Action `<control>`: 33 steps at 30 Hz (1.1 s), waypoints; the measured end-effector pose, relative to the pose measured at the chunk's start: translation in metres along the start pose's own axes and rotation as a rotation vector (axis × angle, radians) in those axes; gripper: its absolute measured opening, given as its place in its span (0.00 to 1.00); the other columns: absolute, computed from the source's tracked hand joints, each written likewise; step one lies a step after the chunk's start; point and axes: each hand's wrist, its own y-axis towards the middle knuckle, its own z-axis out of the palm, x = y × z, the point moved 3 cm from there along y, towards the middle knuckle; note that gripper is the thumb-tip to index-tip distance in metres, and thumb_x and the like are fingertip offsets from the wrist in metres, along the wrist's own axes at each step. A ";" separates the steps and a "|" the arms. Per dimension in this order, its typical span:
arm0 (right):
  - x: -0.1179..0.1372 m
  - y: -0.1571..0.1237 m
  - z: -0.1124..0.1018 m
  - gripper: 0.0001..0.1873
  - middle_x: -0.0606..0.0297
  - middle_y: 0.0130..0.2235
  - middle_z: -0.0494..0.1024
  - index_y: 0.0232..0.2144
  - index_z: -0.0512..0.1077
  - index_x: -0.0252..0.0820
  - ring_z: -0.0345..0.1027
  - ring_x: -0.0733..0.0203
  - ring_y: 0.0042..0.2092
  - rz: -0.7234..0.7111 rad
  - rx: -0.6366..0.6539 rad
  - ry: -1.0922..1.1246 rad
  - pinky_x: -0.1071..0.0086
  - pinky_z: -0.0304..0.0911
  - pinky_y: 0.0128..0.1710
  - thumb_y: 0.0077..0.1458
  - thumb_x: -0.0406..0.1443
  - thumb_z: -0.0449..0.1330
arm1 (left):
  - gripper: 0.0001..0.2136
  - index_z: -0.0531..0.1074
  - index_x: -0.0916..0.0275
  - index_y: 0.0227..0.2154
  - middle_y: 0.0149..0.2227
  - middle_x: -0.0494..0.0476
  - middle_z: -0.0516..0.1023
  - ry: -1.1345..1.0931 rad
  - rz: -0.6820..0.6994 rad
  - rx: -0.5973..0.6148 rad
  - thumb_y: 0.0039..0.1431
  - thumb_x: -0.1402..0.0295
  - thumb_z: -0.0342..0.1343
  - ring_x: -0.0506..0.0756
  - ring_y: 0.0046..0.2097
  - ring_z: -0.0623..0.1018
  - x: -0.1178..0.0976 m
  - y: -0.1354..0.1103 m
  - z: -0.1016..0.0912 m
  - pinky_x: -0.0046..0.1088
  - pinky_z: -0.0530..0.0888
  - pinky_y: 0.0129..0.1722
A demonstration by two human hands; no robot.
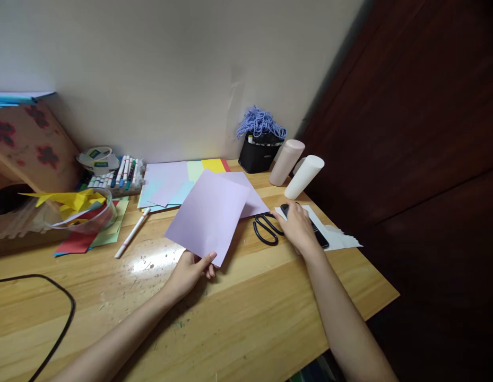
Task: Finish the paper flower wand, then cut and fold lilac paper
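Note:
A sheet of light purple paper (pixel 210 212) is pinched at its near corner between the thumb and fingers of my left hand (pixel 194 270), tilted up above the table. My right hand (pixel 297 225) reaches down at the right with its fingers curled over the upper end of a black phone-like object (pixel 320 236). Its thumb lies beside the black-handled scissors (pixel 266 232), whose blades I cannot see. What the right fingers grip, if anything, is hidden. White paper (pixel 342 239) lies under the black object. Another purple sheet (pixel 252 196) rests behind the held one.
Two pale bottles (pixel 304 178) and a black holder (pixel 256 154) with blue yarn stand at the back right. Coloured papers (pixel 166 178), a marker (pixel 132 233), a marker tray (pixel 127 172) and a clear tub (pixel 105 217) of scraps occupy the left. A black cable (pixel 73 305) curves across the near left.

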 end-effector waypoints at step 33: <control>0.084 -0.062 0.040 0.18 0.65 0.29 0.72 0.32 0.66 0.37 0.63 0.70 0.25 -0.027 0.810 1.137 0.75 0.58 0.24 0.46 0.46 0.61 | 0.19 0.66 0.65 0.14 0.14 0.50 0.65 -0.064 0.036 0.019 0.53 0.56 0.51 0.47 0.19 0.64 0.005 -0.001 -0.003 0.24 0.62 0.24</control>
